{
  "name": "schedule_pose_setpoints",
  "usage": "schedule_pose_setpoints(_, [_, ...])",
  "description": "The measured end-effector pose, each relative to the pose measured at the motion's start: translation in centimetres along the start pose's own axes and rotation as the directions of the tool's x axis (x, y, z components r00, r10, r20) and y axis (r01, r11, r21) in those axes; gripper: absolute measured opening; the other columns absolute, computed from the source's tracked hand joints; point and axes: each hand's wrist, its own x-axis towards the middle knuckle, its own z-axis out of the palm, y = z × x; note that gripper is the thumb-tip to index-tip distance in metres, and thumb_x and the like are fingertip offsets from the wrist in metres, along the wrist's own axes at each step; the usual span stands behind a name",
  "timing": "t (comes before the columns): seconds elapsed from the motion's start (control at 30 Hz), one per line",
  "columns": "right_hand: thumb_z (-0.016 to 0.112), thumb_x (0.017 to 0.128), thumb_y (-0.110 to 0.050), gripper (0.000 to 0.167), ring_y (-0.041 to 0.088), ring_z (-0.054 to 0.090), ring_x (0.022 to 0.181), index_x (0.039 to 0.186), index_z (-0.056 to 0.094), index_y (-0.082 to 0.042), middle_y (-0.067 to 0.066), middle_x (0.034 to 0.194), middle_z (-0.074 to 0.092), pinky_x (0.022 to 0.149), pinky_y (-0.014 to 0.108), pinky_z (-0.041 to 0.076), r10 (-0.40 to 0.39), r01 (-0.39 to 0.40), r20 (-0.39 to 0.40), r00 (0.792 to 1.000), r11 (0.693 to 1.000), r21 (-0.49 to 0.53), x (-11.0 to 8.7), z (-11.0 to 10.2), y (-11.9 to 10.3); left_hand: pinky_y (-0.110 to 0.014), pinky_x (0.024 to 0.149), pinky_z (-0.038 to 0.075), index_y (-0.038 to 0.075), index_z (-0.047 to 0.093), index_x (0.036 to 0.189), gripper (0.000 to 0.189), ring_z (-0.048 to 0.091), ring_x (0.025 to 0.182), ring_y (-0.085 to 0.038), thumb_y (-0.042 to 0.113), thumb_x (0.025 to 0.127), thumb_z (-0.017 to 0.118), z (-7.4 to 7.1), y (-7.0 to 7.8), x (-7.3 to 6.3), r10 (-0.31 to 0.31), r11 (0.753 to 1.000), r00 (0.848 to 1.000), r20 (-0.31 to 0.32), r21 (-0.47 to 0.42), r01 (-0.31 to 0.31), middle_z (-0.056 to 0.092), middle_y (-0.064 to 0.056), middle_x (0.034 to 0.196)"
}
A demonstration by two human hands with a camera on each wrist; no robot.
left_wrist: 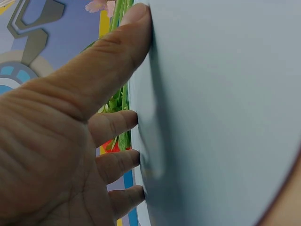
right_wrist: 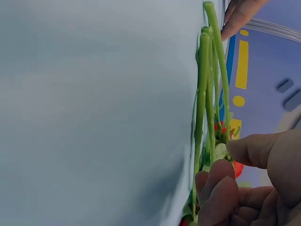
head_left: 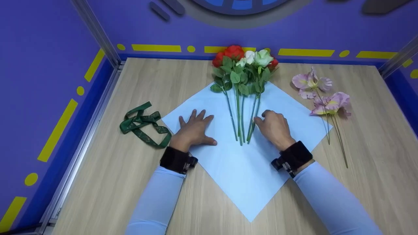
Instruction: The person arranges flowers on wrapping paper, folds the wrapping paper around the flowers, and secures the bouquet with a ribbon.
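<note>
Several artificial roses, red (head_left: 234,52) and pale green-white (head_left: 263,58), lie with their leafy stems (head_left: 238,111) on a light blue square sheet of paper (head_left: 241,182). My left hand (head_left: 195,130) rests on the paper's left part, fingers spread. In the left wrist view, the left thumb and fingertips (left_wrist: 126,121) touch the sheet. Beside the rightmost stems is my right hand (head_left: 274,127), its fingers loosely bent. The right wrist view shows a gap between the right thumb (right_wrist: 249,149) and index finger, with green stems (right_wrist: 201,99) just beyond them.
A loosely coiled dark green ribbon (head_left: 143,125) lies left of the paper on the wooden table (head_left: 107,195). Pink-purple flowers (head_left: 331,102) on thin stems lie at the right, partly over the paper's corner. Blue-purple panels (head_left: 156,32) wall the table at the back and sides.
</note>
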Motion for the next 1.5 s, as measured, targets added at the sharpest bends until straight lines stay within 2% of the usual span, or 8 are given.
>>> schedule_pose_setpoints(0.13, [0.064, 0.104, -0.029, 0.044, 0.049, 0.072, 0.096, 0.117, 0.072, 0.013, 0.033, 0.110, 0.074, 0.084, 0.060, 0.057, -0.017, 0.017, -0.022, 1.000, 1.000, -0.021, -0.7, -0.8, 0.7, -0.083, 0.118, 0.001, 0.025, 0.032, 0.168, 0.106, 0.000, 0.164, -0.042, 0.059, 0.083, 0.085, 0.1, 0.0, 0.0, -0.005, 1.000, 1.000, 0.002, 0.002, 0.005, 0.014, -0.011, 0.178])
schedule_pose_setpoints(0.43, [0.064, 0.104, -0.024, 0.039, 0.040, 0.072, 0.078, 0.117, 0.073, 0.011, 0.025, 0.091, 0.076, 0.072, 0.058, 0.055, -0.038, 0.032, -0.096, 0.995, 0.997, -0.063, -2.9, -2.6, 3.9, -0.083, 0.118, 0.001, 0.025, 0.031, 0.168, 0.106, 0.000, 0.164, -0.042, 0.059, 0.083, 0.085, 0.1, 0.2, 0.0, -0.009, 1.000, 1.000, 0.000, 0.001, 0.009, 0.014, -0.011, 0.178])
schedule_pose_setpoints(0.63, [0.064, 0.103, -0.023, 0.036, 0.038, 0.071, 0.074, 0.114, 0.073, 0.010, 0.025, 0.090, 0.075, 0.066, 0.059, 0.053, -0.047, 0.032, -0.140, 0.989, 0.993, -0.110, -4.1, -4.4, 6.4, -0.082, 0.118, 0.000, 0.025, 0.031, 0.168, 0.106, 0.000, 0.164, -0.042, 0.059, 0.083, 0.085, 0.1, 0.1, 0.0, -0.012, 1.000, 1.000, -0.001, -0.005, 0.012, 0.013, -0.011, 0.178])
schedule_pose_setpoints(0.77, [0.064, 0.102, -0.019, 0.033, 0.043, 0.071, 0.075, 0.111, 0.074, 0.011, 0.026, 0.089, 0.075, 0.066, 0.060, 0.052, -0.046, 0.021, -0.182, 0.982, 0.990, -0.140, -4.7, -5.8, 8.1, -0.083, 0.118, 0.001, 0.025, 0.031, 0.168, 0.106, 0.001, 0.164, -0.042, 0.059, 0.083, 0.085, -0.1, 0.1, -0.1, -0.004, 1.000, 1.000, -0.007, -0.004, 0.004, 0.014, -0.011, 0.178])
schedule_pose_setpoints(0.97, [0.063, 0.103, -0.017, 0.032, 0.051, 0.070, 0.081, 0.111, 0.072, 0.013, 0.029, 0.090, 0.074, 0.068, 0.064, 0.049, -0.005, -0.028, -0.217, 0.976, 0.988, -0.149, -5.2, -7.7, 10.4, -0.084, 0.117, 0.004, 0.025, 0.032, 0.168, 0.106, 0.003, 0.163, -0.043, 0.060, 0.083, 0.085, -0.1, 0.0, -0.1, 0.005, 1.000, 1.000, -0.009, 0.017, -0.005, 0.016, -0.012, 0.177])
schedule_pose_setpoints(1.1, [0.063, 0.104, -0.016, 0.031, 0.053, 0.068, 0.077, 0.110, 0.070, 0.014, 0.031, 0.089, 0.072, 0.063, 0.064, 0.047, 0.011, -0.050, -0.238, 0.971, 0.986, -0.156, -5.4, -8.6, 12.0, -0.083, 0.118, 0.003, 0.025, 0.031, 0.168, 0.106, 0.001, 0.164, -0.043, 0.060, 0.083, 0.085, -0.1, 0.1, -0.1, 0.000, 1.000, 1.000, -0.002, 0.009, 0.000, 0.015, -0.011, 0.178])
schedule_pose_setpoints(1.33, [0.061, 0.105, -0.015, 0.034, 0.061, 0.065, 0.082, 0.111, 0.067, 0.019, 0.041, 0.099, 0.068, 0.062, 0.066, 0.046, 0.048, -0.096, -0.240, 0.970, 0.977, -0.192, -5.1, -9.3, 14.2, -0.083, 0.118, 0.002, 0.025, 0.030, 0.168, 0.107, 0.001, 0.164, -0.043, 0.060, 0.083, 0.085, 0.0, 0.0, -0.1, 0.003, 1.000, 1.000, 0.001, 0.004, -0.003, 0.014, -0.011, 0.178])
schedule_pose_setpoints(1.5, [0.062, 0.105, -0.016, 0.033, 0.056, 0.066, 0.076, 0.103, 0.067, 0.017, 0.038, 0.090, 0.069, 0.053, 0.054, 0.042, 0.101, -0.139, -0.201, 0.974, 0.972, -0.187, -4.7, -9.6, 15.1, -0.083, 0.118, 0.001, 0.024, 0.031, 0.168, 0.107, 0.001, 0.163, -0.043, 0.060, 0.083, 0.085, 0.0, 0.0, -0.2, 0.004, 1.000, 1.000, -0.002, 0.001, -0.004, 0.014, -0.011, 0.178])
